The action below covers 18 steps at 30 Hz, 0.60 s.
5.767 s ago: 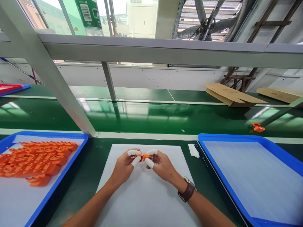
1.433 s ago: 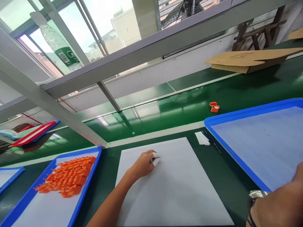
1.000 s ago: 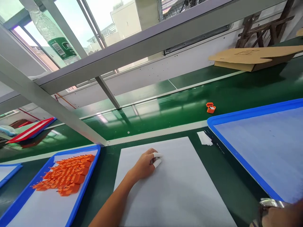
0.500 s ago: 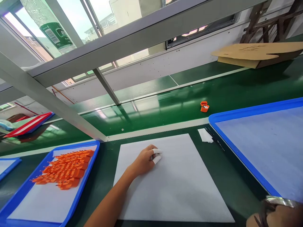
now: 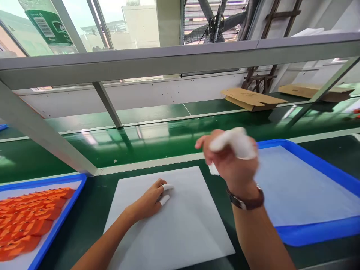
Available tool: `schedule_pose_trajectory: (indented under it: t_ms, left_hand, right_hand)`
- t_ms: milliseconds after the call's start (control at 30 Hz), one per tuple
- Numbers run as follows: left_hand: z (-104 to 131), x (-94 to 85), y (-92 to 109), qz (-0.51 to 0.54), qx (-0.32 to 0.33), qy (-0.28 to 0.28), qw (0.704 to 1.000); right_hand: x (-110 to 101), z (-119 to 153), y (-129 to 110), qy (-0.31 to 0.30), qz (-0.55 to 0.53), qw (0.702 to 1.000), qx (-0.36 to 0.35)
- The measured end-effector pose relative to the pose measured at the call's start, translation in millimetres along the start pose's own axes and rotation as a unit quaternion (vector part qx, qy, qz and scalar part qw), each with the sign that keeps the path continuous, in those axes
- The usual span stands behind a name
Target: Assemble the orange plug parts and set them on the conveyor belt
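Observation:
My left hand (image 5: 153, 198) rests on a white sheet (image 5: 180, 228) on the dark green bench. White covers wrap its thumb and one finger; the fingers curl inward, and whatever lies inside them is hidden. My right hand (image 5: 233, 157), blurred, is raised beyond the sheet's far right corner, near the bench's pale dividing strip. It also wears white finger covers, and a dark-strapped watch (image 5: 246, 201) circles the wrist. The blur hides whether it holds anything. A scrap of white paper (image 5: 213, 170) shows partly behind it. The small orange case seen earlier is not visible.
At left, a blue tray (image 5: 63, 217) bears rows of orange parts (image 5: 33, 221). At right lies a blue-rimmed tray (image 5: 315, 236) lined with white. A metal crossbar (image 5: 168, 63) spans above the bench, with a slanted post (image 5: 47, 131) at left. Flattened cardboard (image 5: 253, 98) lies behind.
My right hand has come up from the lower right corner to the far side of the sheet. The view has turned rightward and levelled. My left hand stays on the sheet.

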<state>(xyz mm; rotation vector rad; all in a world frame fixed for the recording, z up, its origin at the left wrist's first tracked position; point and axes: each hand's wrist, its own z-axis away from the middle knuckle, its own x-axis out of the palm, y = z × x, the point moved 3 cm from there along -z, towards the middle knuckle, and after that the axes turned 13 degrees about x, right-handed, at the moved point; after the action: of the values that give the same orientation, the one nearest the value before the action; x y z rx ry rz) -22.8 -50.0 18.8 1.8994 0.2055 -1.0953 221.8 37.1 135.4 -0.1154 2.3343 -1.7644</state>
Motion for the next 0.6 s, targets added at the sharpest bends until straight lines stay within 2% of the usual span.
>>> schedule_pose_trajectory:
  t_ms: [67, 100, 133, 233, 333, 467, 533, 600]
  left_hand:
    - [2.7, 1.3, 0.1, -0.01, 0.009, 0.016, 1.0]
    - [3.9, 2.1, 0.0, -0.016, 0.016, 0.026, 0.999]
    - [5.0, 3.0, -0.4, -0.023, 0.022, 0.034, 0.999]
    - [7.9, 5.1, -2.8, -0.03, 0.03, 0.046, 0.998]
    - [11.0, 5.5, -7.0, -0.023, 0.018, 0.054, 0.998]
    - [15.2, 5.3, -11.4, -0.008, 0.013, 0.073, 0.997]
    - [16.5, 6.0, -13.3, 0.003, 0.018, 0.078, 0.997]
    - [17.1, 7.2, -16.8, 0.029, 0.016, 0.083, 0.996]
  right_hand:
    - [14.3, -22.9, 15.8, 0.027, 0.145, 0.989, 0.012]
    - [21.1, -35.9, 30.2, 0.04, 0.24, 0.969, 0.031]
    - [25.2, -48.7, 49.3, 0.054, 0.355, 0.929, 0.087]
    - [22.0, -77.6, 101.0, 0.102, 0.427, 0.884, 0.161]
    - [5.3, -92.6, 135.2, 0.143, 0.45, 0.856, 0.21]
    - [-9.2, -106.2, 150.6, 0.167, 0.442, 0.852, 0.225]
    - [-6.1, -111.4, 151.1, 0.161, 0.427, 0.865, 0.211]
    - [5.7, -111.9, 148.7, 0.143, 0.407, 0.883, 0.185]
